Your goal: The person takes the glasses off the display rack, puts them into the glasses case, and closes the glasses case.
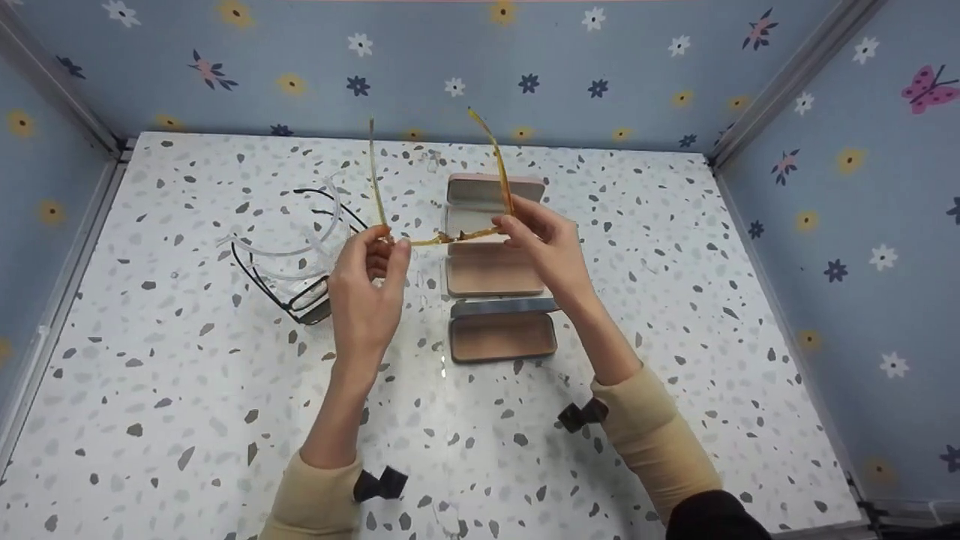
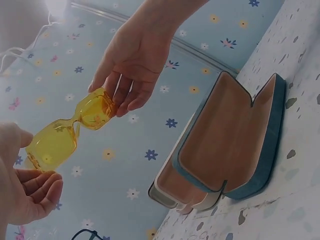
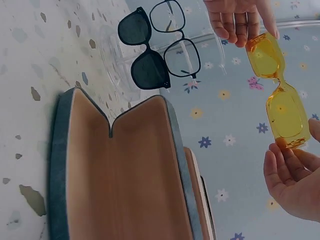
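Two ends of the unfolded yellow glasses (image 2: 54, 146) are pinched, I see remotely, by the left hand (image 1: 367, 289) and right hand (image 1: 546, 244), raised higher than the open blue case (image 1: 502, 339), a spread grip probably for balance.

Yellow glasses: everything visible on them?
The yellow glasses have see-through yellow lenses, shaped as rounded rectangles, and a glossy, matching frame that looks like plastic, with a slim bridge. Both temples are unfolded and point away from the person. They are held up off the table, the left hand pinching one end of the front and the right hand the other, near the hinges. Nothing else visibly touches them.
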Tool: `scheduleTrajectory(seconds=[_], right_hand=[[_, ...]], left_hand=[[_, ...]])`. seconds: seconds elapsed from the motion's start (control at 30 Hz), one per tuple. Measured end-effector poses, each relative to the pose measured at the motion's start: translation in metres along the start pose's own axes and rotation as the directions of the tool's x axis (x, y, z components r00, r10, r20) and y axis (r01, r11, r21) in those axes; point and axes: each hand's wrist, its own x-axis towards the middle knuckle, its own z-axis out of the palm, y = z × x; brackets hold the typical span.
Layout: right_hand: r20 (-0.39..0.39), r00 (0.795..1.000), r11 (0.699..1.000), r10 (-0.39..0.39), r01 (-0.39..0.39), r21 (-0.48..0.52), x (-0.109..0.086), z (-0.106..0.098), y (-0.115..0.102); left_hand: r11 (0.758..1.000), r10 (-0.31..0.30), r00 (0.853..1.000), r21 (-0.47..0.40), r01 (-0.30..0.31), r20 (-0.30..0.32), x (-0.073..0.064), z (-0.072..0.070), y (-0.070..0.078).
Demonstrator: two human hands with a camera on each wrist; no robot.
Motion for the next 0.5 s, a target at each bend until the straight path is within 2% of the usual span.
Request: scheduleTrajectory(seconds=[0.17, 0.3, 0.5], right_hand=[[-0.048, 0.999, 1.000, -0.004, 0.004, 0.002, -0.011, -0.010, 0.010], [-0.099, 0.995, 1.000, 0.002, 0.000, 0.022, -0.020, -0.018, 0.019], [-0.144, 0.990, 1.000, -0.006, 0.004, -0.013, -0.030, -0.025, 0.027]], left_hand=[[0.999, 0.049, 0.999, 0.024, -0.049, -0.008, -0.006, 0.016, -0.005], [0.999, 0.032, 0.999, -0.010, -0.032, 0.018, -0.011, 0.028, -0.009], [0.999, 0.022, 0.998, -0.049, -0.020, 0.050, -0.017, 0.037, -0.014]])
